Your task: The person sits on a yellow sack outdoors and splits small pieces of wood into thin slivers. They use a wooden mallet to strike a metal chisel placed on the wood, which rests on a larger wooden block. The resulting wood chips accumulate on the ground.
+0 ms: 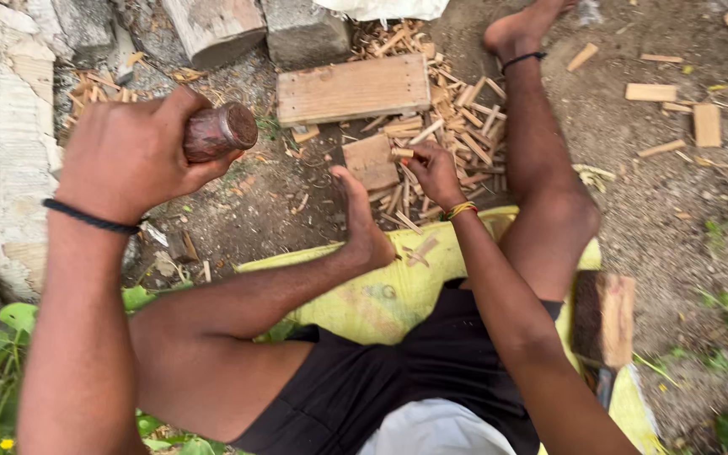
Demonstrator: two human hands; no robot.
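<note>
Two bare hands are working over a dirt floor littered with wood scraps. The left hand [132, 152] is raised at the left of the view, its fingers wrapping tightly around a dark reddish-brown rounded wooden handle [219, 131], whose blunt end is sticking out to the right of the fist; what lies at the handle's other end is hidden. A thin black band [90, 217] is circling that wrist. The right hand [433, 171] is reaching forward and down, its fingertips pinching a small pale stick of split wood [403, 153] and holding it just above a small square wooden block [371, 161] that is lying on the ground. A yellow and red thread bracelet [462, 208] is sitting on the right wrist.

Just beyond the block, a larger flat rectangular pale wooden board [353, 88] is lying on the dirt, and a heap of thin split wood sticks [461, 118] is spreading out to its right and around the right hand. The person is sitting on a yellow woven sack [398, 286], with bare legs stretching to either side of the block. A chunky brown wooden offcut [604, 318] is resting near the right thigh. Grey stone blocks [303, 32] are lining the far edge.
</note>
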